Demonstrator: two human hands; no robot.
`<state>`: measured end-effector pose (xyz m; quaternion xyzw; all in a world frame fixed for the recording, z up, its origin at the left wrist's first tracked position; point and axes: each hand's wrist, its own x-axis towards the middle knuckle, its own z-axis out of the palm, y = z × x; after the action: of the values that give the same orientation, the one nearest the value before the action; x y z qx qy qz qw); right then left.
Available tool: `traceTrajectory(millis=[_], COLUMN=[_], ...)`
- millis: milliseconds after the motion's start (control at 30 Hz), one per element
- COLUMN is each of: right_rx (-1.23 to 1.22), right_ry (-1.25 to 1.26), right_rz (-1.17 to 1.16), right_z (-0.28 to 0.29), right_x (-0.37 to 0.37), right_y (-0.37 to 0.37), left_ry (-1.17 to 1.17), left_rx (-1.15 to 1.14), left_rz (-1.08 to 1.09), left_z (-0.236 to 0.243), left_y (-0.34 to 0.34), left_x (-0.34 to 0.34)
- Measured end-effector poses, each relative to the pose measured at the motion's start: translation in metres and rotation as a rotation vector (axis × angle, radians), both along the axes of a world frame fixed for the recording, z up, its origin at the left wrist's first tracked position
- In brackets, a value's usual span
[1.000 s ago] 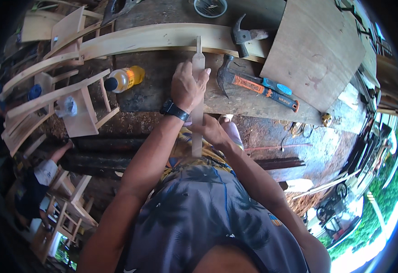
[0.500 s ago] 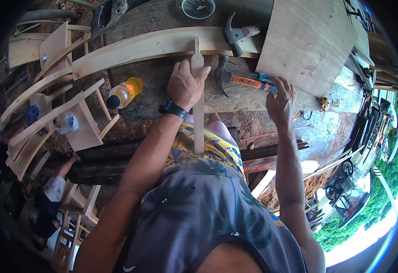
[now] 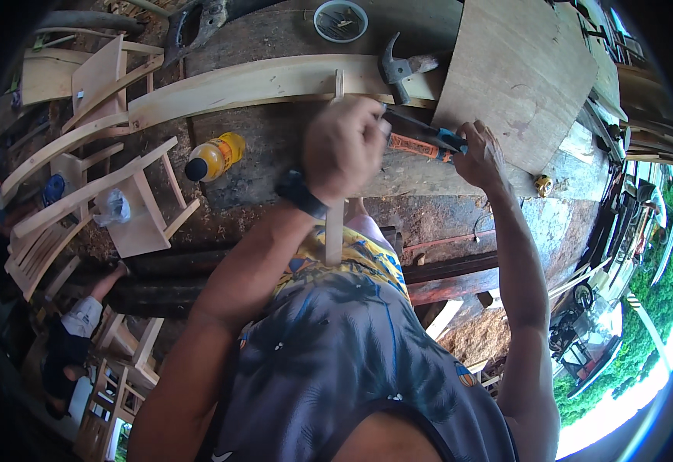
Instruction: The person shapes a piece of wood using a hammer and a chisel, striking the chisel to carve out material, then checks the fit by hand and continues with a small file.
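Observation:
My left hand is smeared by motion over a narrow wooden slat, so its fingers cannot be read. The slat's notched top shows beyond the hand, against a long curved board. My right hand closes on the blue-and-black handle of a slim dark tool. The tool's kind is unclear; its thin end points left toward my left hand. Beneath it lies a hammer with an orange grip, its head hidden behind my left hand. A second claw hammer rests on the curved board.
A plywood sheet covers the bench's right side, with a yellow tape measure nearby. A bottle lies left. Beyond are a nail dish and handsaw. Wooden chair frames and another person are far left.
My left hand has moved right and toward the tool, covering the orange-gripped hammer's head. My right hand has lifted the blue-handled tool slightly and shifted a little right.

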<state>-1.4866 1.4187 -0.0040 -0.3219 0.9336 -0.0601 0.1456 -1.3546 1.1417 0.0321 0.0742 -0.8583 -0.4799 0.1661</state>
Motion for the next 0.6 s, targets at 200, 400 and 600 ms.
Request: traceTrajectory(millis=[200,400,600], right_rx=[-0.071,-0.51,-0.318], right_ry=[-0.265,-1.039,-0.467], right_rz=[-0.196,-0.377,-0.193], right_z=[0.084,0.171,0.086], right_x=[0.021,0.027,0.024], right_y=[-0.023,-0.04,-0.037], left_ry=[0.205,0.023,0.141], left_rx=[-0.108,0.023,0.576], left_rz=[-0.297,-0.523,-0.267], left_z=[0.018,0.033,0.075], left_y=[0.079,0.058,-0.048], left_x=[-0.005,-0.028,-0.067])
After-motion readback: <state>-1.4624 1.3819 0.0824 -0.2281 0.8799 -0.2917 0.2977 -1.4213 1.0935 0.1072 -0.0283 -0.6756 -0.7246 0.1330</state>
